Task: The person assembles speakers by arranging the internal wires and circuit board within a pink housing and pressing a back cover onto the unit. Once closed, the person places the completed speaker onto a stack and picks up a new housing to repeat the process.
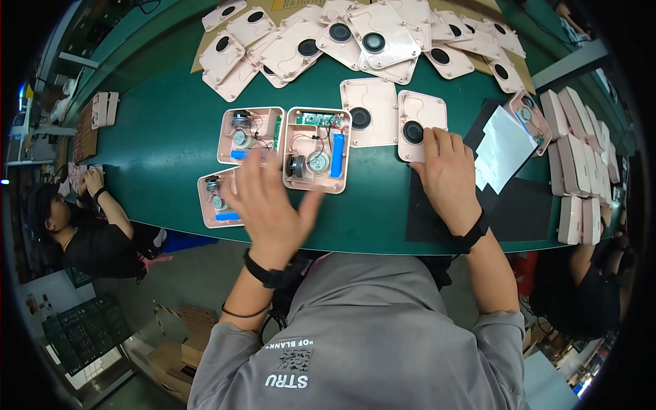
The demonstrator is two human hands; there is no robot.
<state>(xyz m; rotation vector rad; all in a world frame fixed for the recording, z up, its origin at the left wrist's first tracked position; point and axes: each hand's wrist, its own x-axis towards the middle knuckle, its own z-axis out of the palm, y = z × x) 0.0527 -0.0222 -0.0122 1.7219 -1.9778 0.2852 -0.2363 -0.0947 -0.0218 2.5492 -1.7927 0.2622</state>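
Three open pink housings (347,150) sit by my left hand (270,205), its fingers spread wide; farther right, my right hand (448,179), fingers close together, touches a pink cover (427,106).

The left hand (270,201) and right hand (447,178) are gloveless. Just behind each sits a black wristband, the left one (263,273) and the right one (473,234); farther behind the left hand runs a thin dark cord (244,313). Behind both hands is a grey shirt (403,342) with loose short sleeves (497,342), bearing white lettering around a dark square print (295,360).
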